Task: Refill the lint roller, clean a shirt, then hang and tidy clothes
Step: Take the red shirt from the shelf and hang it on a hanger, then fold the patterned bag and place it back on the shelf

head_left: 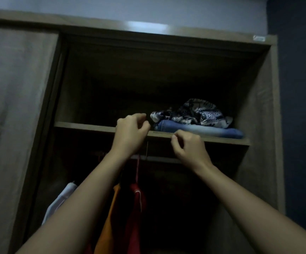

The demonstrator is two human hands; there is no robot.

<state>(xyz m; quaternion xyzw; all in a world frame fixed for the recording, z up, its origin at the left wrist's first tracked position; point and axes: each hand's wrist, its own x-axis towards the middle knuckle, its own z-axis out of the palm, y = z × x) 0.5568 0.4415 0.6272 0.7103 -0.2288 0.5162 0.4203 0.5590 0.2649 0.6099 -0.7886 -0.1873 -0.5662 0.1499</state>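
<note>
2 hands up at the front edge of the brown wooden wardrobe shelf (86, 125): left hand (132, 132) and right hand (188, 145) both curled, nothing visible in either. On that shelf, folded blue jeans (203, 130) lie under a crumpled black-and-white patterned cloth (194, 112). Below the shelf hang a red garment (135, 208) and an orange garment (110, 226).

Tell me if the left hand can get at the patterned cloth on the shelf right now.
Probably yes. The left hand is at the shelf edge, just left of the patterned cloth lying on the folded jeans, with nothing between them.
</note>
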